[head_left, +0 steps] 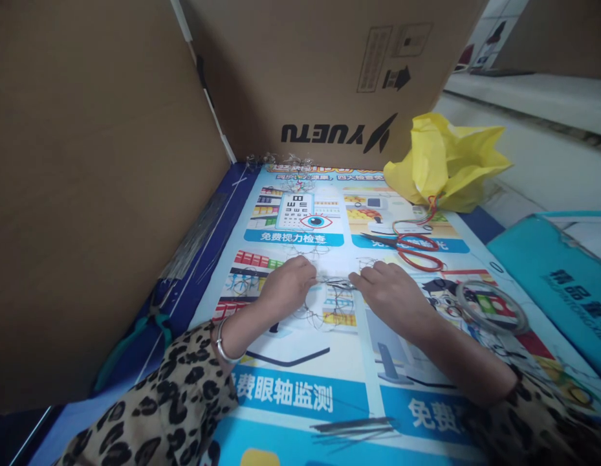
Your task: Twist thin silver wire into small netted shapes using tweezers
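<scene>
While our left hand [291, 283] and right hand [388, 294] face each other, thin wire [337, 283] runs crosswise between, equally near both. We pinch it from either side.

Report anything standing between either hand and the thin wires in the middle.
Nothing visible does: the left hand and the right hand have their fingertips at opposite ends of the thin wires. The scissors lie beyond the right hand, out of the way.

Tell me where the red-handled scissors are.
In the head view, the red-handled scissors lie right of centre on the poster, between the right hand and the crumpled yellow bag.
</scene>
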`<state>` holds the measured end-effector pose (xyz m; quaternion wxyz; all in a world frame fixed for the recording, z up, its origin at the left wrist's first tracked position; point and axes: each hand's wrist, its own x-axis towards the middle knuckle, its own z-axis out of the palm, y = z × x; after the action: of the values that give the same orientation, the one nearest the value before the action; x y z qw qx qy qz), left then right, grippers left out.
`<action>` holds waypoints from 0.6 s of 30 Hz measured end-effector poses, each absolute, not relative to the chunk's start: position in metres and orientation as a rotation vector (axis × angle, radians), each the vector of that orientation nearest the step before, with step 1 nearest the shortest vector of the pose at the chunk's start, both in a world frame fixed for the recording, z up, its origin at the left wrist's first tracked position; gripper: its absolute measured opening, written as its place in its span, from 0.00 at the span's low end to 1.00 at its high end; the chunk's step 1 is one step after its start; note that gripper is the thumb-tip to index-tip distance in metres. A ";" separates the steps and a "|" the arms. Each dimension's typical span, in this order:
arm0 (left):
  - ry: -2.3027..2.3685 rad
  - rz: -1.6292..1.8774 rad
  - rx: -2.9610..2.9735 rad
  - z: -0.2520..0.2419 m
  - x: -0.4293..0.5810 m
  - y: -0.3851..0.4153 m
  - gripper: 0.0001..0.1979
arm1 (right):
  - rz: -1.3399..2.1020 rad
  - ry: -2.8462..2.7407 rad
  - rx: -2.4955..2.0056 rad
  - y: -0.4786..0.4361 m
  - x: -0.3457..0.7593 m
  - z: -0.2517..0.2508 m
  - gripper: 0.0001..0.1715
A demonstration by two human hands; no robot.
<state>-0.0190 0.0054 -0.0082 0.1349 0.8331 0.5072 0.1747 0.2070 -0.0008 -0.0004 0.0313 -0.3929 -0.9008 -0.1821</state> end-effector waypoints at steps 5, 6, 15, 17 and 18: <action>1.492 0.486 2.440 -0.007 -0.018 0.003 0.08 | -0.539 -2.748 -1.201 0.000 0.208 -0.003 0.10; 1.501 0.499 2.434 -0.007 -0.018 0.003 0.08 | -0.519 -2.732 -1.211 0.001 0.208 -0.004 0.11; 1.416 0.704 2.337 -0.010 -0.027 0.001 0.04 | -0.340 -2.636 -1.353 0.005 0.215 -0.007 0.16; 1.408 0.751 2.311 -0.011 -0.029 0.000 0.03 | -0.312 -2.637 -1.356 0.005 0.216 -0.005 0.16; 1.401 0.784 2.304 -0.011 -0.029 0.000 0.03 | -0.291 -2.632 -1.357 0.005 0.216 -0.005 0.16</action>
<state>-0.0293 0.0000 -0.0111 0.1662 0.8091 0.4919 0.2753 0.2164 0.0048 -0.0048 0.0832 -0.4544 -0.8815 -0.0974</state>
